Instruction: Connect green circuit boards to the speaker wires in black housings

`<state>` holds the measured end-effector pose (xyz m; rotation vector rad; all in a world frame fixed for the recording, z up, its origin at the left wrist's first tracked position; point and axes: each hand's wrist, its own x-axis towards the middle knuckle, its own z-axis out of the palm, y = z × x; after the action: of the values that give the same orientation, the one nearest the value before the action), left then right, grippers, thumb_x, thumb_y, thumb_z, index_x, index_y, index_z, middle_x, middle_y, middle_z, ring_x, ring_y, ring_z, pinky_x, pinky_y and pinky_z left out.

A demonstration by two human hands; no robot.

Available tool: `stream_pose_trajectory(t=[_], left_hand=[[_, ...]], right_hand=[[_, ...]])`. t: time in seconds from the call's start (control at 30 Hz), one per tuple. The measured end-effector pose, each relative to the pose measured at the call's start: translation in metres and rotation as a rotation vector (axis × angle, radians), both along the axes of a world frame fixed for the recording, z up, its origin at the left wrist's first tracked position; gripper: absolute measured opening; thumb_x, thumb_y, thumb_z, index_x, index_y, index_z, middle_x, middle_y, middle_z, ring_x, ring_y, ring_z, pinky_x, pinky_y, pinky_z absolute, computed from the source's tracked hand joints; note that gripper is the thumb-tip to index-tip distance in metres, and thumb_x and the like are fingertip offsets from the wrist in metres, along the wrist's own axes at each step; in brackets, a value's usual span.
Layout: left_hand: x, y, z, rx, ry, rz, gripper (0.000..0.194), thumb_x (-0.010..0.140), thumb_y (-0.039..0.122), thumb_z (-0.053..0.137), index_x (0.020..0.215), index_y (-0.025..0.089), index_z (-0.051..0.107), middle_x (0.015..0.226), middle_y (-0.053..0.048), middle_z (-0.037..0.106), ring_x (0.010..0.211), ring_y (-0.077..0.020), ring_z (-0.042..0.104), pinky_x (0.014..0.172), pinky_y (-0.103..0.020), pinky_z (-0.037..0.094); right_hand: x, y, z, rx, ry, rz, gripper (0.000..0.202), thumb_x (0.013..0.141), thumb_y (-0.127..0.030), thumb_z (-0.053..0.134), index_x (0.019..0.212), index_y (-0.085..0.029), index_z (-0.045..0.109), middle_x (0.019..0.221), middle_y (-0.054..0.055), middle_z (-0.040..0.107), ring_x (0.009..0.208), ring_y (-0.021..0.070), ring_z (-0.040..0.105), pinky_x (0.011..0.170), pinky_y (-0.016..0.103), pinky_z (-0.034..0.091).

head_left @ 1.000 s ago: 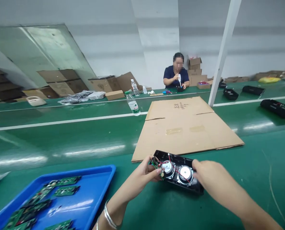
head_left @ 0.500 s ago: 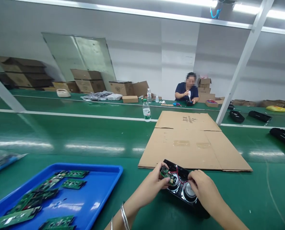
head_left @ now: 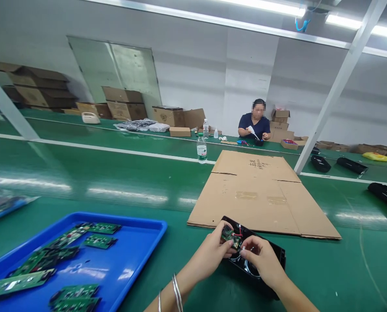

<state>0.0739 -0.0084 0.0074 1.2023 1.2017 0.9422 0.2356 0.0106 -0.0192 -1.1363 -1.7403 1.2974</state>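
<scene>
Grips a green board (head_left: 231, 237) in the left hand (head_left: 221, 242), thumb on the near side, fingers curled behind. Pinches a small white part, apparently a plug (head_left: 244, 248), between thumb and fingertips of the right hand (head_left: 261, 260), just beside the board. Has both over an open black case (head_left: 277, 248), at the near side of the cardboard (head_left: 261, 208); cannot tell whether propped on the bench (head_left: 310, 286) or partly lifted.

Could strain a thin red wire (head_left: 240, 232) or its joint by drawing board and case too far apart. Could bend a contact by pressing askew, being cramped for room. Could drop the board onto the speakers (head_left: 250, 269) through a loose hold, or let the case slide on the slick bench.

Looks thin, stiff and studded with tiny parts at the board; hard, long and straight-walled at the case; round and metal-rimmed at the speakers, mostly hidden by the right hand. Shines in smooth blue plastic at the tray (head_left: 131, 242), with spare boards (head_left: 99, 241) lying inside, some overlapping. Appears flat, matt and creased at the cardboard.
</scene>
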Motion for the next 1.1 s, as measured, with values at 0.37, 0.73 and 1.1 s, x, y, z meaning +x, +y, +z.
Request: stream_pose_trajectory(t=[0.37,0.73,1.1], left_hand=[[0.001,0.001,-0.004,0.045,0.059,-0.015,0.015,0.076,0.015,0.040,0.090,0.021,0.039,0.076,0.000,0.058,0.067,-0.0168,0.063,0.065,-0.033,0.051],[0.003,-0.002,0.000,0.200,0.242,-0.083,0.020,0.074,0.015,0.041,0.094,0.021,0.043,0.077,0.001,0.056,0.068,-0.0140,0.057,0.066,-0.027,0.046],[0.011,-0.011,0.009,0.308,0.626,-0.103,0.035,0.078,0.015,0.034,0.112,0.020,0.042,0.089,-0.006,0.061,0.082,-0.0209,0.055,0.071,-0.030,0.041]], right_hand=[[0.000,-0.004,0.004,0.201,-0.255,-0.027,0.012,0.075,-0.023,0.050,0.071,-0.017,0.060,0.069,0.001,0.058,0.064,0.0137,0.050,0.058,0.023,0.036],[-0.001,-0.008,-0.013,0.788,-0.399,-0.059,0.020,0.086,-0.017,0.036,0.072,-0.018,0.051,0.069,0.002,0.052,0.067,0.0147,0.045,0.060,0.026,0.038],[-0.001,-0.008,-0.015,0.935,-0.427,-0.056,0.025,0.088,-0.017,0.031,0.071,-0.017,0.050,0.068,0.003,0.051,0.064,0.0139,0.047,0.054,0.025,0.038]])
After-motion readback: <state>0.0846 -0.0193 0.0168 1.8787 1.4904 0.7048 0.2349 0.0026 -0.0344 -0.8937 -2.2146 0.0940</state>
